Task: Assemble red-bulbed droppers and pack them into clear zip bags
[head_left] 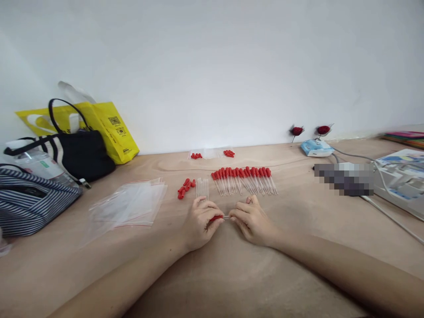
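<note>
Between the fingers of my left hand (204,223) is a red rubber bulb (216,218), lying sideways. My right hand (251,221) pinches a clear glass dropper tube (226,217), whose visible end meets the bulb; how far it sits inside is hidden by my fingers. Just beyond my left hand lie several bare dropper tubes (202,187) side by side, with a small pile of loose red bulbs (186,187) to their left. A row of droppers (245,179) with red bulbs fitted lies past my hands, bulbs toward the wall.
Clear zip bags (132,203) lie at left, beside a striped bag (36,205), a black bag (86,152) and a yellow bag (115,132). More red bulbs lie on a bag (212,153) near the wall. A tissue pack (317,148) and cables (391,212) are at right.
</note>
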Tool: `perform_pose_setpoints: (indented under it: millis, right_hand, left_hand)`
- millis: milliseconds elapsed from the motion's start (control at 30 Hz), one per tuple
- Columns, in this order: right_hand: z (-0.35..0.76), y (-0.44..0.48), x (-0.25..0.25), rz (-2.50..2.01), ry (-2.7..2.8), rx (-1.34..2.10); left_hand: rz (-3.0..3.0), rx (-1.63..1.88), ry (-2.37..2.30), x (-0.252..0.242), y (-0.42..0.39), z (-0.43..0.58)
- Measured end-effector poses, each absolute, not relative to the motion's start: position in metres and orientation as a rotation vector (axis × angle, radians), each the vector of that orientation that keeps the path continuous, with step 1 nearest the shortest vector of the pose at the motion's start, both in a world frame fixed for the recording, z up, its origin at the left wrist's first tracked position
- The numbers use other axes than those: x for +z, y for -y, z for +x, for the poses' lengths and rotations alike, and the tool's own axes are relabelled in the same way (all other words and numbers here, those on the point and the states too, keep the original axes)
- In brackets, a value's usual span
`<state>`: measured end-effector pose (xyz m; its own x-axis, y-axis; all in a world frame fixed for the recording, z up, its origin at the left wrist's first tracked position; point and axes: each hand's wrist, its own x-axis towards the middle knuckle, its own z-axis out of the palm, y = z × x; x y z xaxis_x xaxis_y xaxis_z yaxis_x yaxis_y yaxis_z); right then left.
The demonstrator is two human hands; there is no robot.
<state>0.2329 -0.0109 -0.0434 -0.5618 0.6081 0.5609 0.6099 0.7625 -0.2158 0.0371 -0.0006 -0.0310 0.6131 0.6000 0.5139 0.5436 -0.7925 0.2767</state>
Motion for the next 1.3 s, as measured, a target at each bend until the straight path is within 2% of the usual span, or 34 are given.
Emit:
perform_pose_setpoints:
  millis: [300,500,733,933,1300]
  right_hand:
    - [0.235,0.008,-0.038,-0.917,2.349,0.101]
    - [0.235,0.01,-0.032,-0.954,2.414,-0.075]
    - [0.251,-0.035,-0.028,-1.579,1.91,0.032]
    - [0.257,-0.077,-0.027,-2.003,1.705,0.0]
    - [0.242,-0.076,-0.022,-1.98,1.833,-0.096]
  left_hand:
    - [2.74,0.878,-1.009,-0.025,-0.006,0.03]
    - [2.813,0.835,-1.066,-0.022,-0.007,0.023]
    - [2.663,0.941,-1.672,-0.022,-0.024,-0.007]
    - [2.534,0.891,-1.953,-0.023,-0.035,-0.018]
    - [2.34,0.764,-2.168,-0.022,-0.041,-0.017]
